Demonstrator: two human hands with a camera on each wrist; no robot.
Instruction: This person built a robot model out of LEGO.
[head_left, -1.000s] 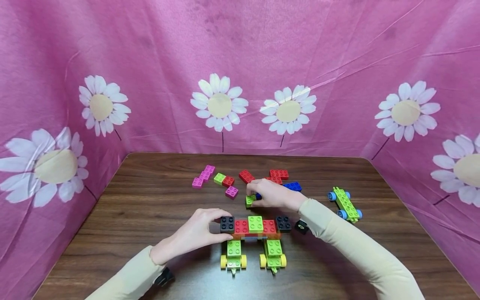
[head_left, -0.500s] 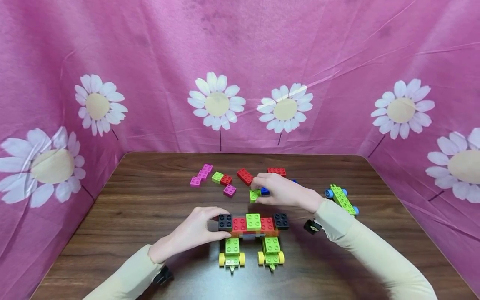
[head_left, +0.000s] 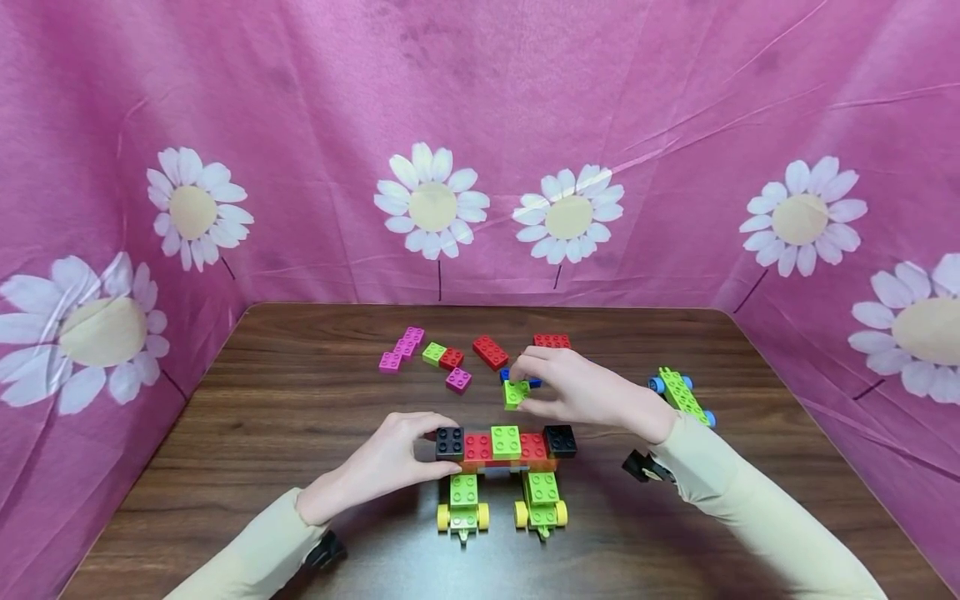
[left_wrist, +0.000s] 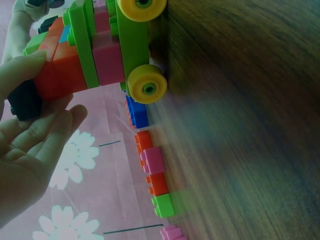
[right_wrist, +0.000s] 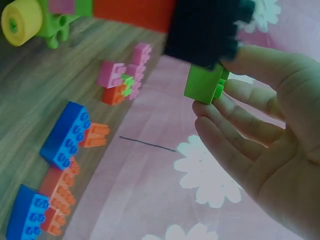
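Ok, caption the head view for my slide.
Left hand grips a wheeled brick build; right hand holds a lime-green brick beyond it.

Two black bricks (head_left: pixel 559 442), two yellow-wheeled bases (head_left: pixel 463 519), one blue-wheeled base (head_left: pixel 681 395), six printed daisies (head_left: pixel 432 207)

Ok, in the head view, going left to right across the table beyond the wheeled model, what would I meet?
Stepped pink bricks → green-and-red pair of bricks → slanted red brick → green brick in the fingertips → right hand → green base with blue wheels.
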